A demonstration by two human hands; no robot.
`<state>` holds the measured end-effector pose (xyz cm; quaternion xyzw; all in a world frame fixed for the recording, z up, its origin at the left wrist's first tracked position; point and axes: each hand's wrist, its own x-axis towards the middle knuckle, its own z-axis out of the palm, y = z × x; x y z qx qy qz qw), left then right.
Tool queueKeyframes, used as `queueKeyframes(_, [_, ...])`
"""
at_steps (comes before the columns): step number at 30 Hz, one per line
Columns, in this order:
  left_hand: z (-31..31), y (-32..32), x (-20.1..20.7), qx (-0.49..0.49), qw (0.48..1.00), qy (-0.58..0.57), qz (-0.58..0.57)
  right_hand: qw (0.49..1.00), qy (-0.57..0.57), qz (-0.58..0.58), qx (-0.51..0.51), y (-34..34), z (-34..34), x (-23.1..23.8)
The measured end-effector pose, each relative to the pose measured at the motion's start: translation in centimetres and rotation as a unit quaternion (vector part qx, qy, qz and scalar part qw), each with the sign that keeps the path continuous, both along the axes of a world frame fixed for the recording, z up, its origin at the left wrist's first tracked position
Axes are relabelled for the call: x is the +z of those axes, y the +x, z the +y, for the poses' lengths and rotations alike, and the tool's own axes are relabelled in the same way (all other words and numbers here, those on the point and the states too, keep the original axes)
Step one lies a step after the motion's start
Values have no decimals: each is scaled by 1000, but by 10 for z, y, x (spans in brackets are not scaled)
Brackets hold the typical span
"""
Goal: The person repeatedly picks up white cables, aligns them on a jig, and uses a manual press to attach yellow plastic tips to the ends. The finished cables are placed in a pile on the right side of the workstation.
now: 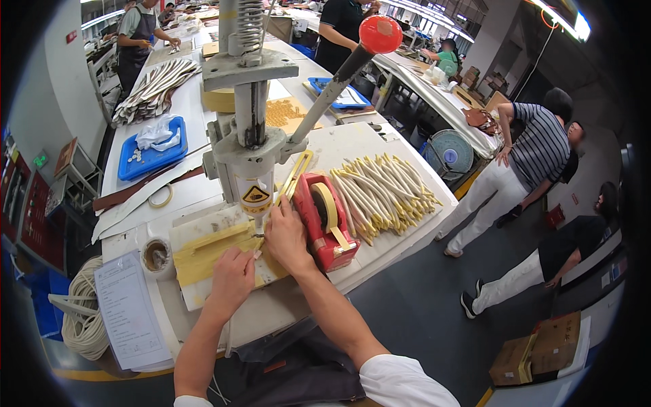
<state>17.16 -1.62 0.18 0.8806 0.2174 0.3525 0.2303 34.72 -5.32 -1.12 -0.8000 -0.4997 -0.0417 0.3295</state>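
My left hand [233, 277] is closed just in front of a hand press [256, 152]. A small pale tip shows at its fingertips, and a thin white cord [228, 334] hangs below it; the grip itself is partly hidden. My right hand [287, 236] curls beside the press's lower end, fingers bent, and what they hold is hidden. Yellow tape [207, 254] covers the base plate under the press. Right of my right hand stands a red tape dispenser [330, 224] with a yellow roll. Beside it lie many white cords [383, 193] with yellow-wrapped ends.
The press lever ends in a red knob [380, 34]. A blue tray [152, 150] with plastic wrap and white strips [154, 89] lie on the left. A printed sheet [132, 312] and coiled cord [85, 312] hang at the table's left edge. People [536, 149] stand on the right.
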Motion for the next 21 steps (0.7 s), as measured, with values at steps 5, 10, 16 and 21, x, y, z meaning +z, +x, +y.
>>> queueKeyframes(5, [-2, 0, 2, 1, 1000, -2, -5, 1000, 0, -4, -1, 0, 1, -1])
queueKeyframes(10, [0, -1, 1, -4, 1000, -2, 1, 1000, 3, -10, -6, 1, 2, -6])
queueKeyframes(16, [-2, 1, 2, 1, 1000, -6, -10, 1000, -2, -4, -5, 0, 2, -2])
queueKeyframes(21, [-2, 2, 1, 2, 1000, -4, -1, 1000, 0, -1, -7, 0, 1, -4])
